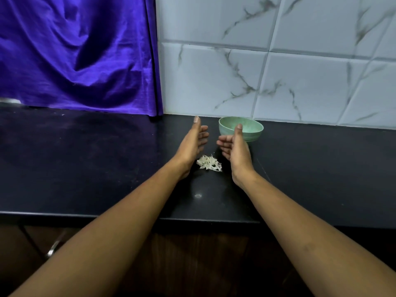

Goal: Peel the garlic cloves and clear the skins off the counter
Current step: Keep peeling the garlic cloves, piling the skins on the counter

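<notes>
Both arms reach forward over the black stone counter (107, 168). The left hand (192, 142) and right hand (234, 146) face each other, fingers relaxed, holding nothing, flanking a small pile of pale papery garlic skins (209, 163).

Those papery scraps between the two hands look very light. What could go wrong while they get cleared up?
1. The garlic skins lie in a loose, flaky pile on the counter; a quick sweep by the left hand and right hand could scatter flakes.
2. The right hand is in front of the green bowl and looks close to it, so it might knock it.
</notes>
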The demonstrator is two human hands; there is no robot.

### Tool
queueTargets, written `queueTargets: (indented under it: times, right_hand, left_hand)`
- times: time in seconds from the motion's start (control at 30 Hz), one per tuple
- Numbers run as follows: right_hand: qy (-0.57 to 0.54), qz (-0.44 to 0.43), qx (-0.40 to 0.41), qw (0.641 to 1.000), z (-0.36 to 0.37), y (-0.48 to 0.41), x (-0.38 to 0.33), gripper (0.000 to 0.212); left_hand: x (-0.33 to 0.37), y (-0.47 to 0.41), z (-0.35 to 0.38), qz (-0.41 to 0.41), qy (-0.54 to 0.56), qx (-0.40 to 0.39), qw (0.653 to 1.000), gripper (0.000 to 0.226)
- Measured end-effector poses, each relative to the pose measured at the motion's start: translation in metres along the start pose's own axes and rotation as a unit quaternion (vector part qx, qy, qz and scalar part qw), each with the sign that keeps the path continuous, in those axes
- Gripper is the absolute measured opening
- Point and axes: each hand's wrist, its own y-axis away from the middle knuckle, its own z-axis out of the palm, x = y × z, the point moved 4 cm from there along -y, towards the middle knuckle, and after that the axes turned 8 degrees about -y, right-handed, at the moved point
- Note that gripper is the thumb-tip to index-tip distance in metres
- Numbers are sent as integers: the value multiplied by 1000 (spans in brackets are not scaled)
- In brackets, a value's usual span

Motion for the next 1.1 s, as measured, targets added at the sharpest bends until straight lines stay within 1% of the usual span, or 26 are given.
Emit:
queueTargets:
  times: [0.07,0.13,0.2,0.27,0.33,0.4,0.5,0.6,0.67,0.73,0.8,0.83,0.9,0.97,1.03,1.1]
  right_hand:
    - [37,5,-24,999,8,3,0,74]
    - [66,14,-53,996,23,5,0,76]
    - [82,31,-85,993,40,8,1,85]
    - [73,20,-80,994,44,6,-1,88]
    - [38,-3,-43,998,36,-4,-4,78]
    - [30,-11,-38,999,28,-14,-6,73]
    - [76,9,-84,994,32,-23,-1,84]
    - [72,41,-144,986,40,-17,-2,91]
    - [40,58,-178,982,40,-7,-3,93]
    - [26,63,-195,978,37,2,-5,96]
    - [-8,60,-179,982,30,8,-7,97]
    - [-34,54,-158,985,25,9,-9,94]
    - [-90,36,-116,988,12,11,-14,83]
    - [-113,23,-82,990,-1,11,-16,73]
    - [-87,0,-57,995,-11,14,-17,56]
    - [-34,-39,-43,998,-17,18,-19,31]
  left_hand:
    - [1,1,-9,14,8,42,999,72]
    - [0,2,-16,24,0,76,997,78]
    - [-2,4,-21,24,-13,91,995,90]
    - [-3,4,-22,20,-6,94,995,95]
    - [-3,3,-22,18,-4,96,995,95]
    - [-3,2,-22,20,-8,92,996,95]
    - [-4,-1,-23,34,-15,100,994,95]
    - [-5,-3,-25,45,-26,115,992,84]
    - [-8,-7,-26,42,-31,110,993,81]
    - [-8,-10,-24,30,-31,85,995,81]
    - [-9,-11,-15,10,-11,41,999,74]
    - [-9,-10,-9,1,3,11,1000,70]
    - [-11,-10,2,-10,8,-38,999,69]
    - [-12,-10,7,-17,4,-60,998,71]
    - [-10,-11,5,-18,23,-55,998,72]
    - [-7,-13,-2,-11,56,-27,998,70]
